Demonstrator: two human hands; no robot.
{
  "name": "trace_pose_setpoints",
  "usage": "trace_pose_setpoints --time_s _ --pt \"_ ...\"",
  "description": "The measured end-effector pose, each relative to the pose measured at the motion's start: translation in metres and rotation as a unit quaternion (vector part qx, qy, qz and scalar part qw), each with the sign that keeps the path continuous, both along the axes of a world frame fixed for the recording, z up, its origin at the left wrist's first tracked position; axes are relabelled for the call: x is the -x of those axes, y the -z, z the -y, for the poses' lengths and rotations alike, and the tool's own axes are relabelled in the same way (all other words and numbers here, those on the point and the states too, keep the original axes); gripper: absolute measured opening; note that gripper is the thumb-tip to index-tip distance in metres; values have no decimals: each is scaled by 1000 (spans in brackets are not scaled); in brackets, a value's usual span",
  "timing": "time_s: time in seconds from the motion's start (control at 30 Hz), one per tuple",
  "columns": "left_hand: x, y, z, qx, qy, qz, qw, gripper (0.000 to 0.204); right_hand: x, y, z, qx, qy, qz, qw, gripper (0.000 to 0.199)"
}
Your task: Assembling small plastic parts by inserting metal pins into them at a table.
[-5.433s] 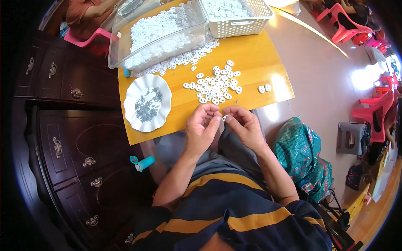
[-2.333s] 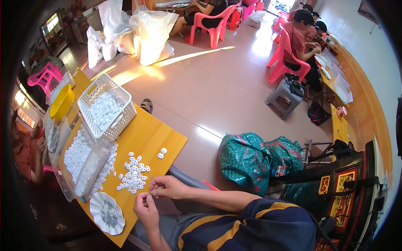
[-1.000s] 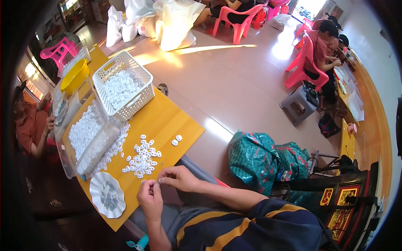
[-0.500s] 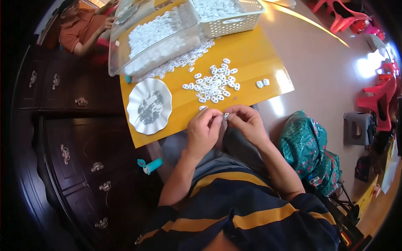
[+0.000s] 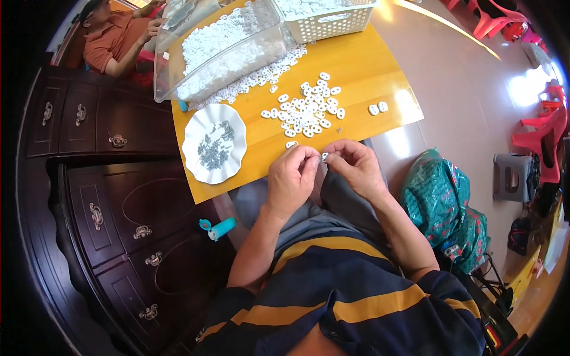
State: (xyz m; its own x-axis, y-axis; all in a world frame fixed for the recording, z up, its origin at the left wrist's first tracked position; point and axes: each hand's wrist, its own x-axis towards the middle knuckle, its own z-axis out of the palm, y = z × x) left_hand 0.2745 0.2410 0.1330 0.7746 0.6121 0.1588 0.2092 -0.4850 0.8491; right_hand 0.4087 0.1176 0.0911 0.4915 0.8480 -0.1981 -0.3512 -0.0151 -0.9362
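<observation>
Just off the near edge of the table, my right hand [image 5: 360,173] pinches a small white two-holed plastic piece [image 5: 325,157] between thumb and finger. My left hand [image 5: 292,179] is closed in a pinch right beside that piece; whatever its fingertips hold is too small to make out. Beyond the hands lies a loose pile of similar white pieces [image 5: 306,113], and a single white piece [image 5: 291,144] rests near my left knuckles. To the left, a white wavy-rimmed dish [image 5: 236,166] holds many small grey screw-like parts [image 5: 215,151].
On the yellow table [image 5: 261,160] stand a clear bin [image 5: 222,74] and a white perforated basket [image 5: 335,26], both full of white pieces. Two pieces [image 5: 377,108] lie at the right. A teal bottle [image 5: 221,229], dark drawers [image 5: 113,207], green bags [image 5: 436,199] and a seated person [image 5: 116,44] surround it.
The view has shifted slightly. My hands stay together at the table edge, and the white piece between them has turned a little in my right fingers.
</observation>
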Motion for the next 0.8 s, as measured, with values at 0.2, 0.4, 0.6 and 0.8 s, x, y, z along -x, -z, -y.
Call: trace_pose_setpoints --time_s 0.2,0.4,0.6,0.8 --pt "-1 -1 1 -2 -6 -23 1000 4 3 6 0 20 7 20 1000 14" --pt "-4 -3 2 -14 -2 -18 1000 4 5 8 0 17 12 39 999 12" --pt "-4 3 -1 -24 0 -7 1000 5 6 8 -1 20 30 58 998 11" --pt "-12 -11 -10 22 -13 -3 1000 14 -4 2 1 -13 54 9 998 12"
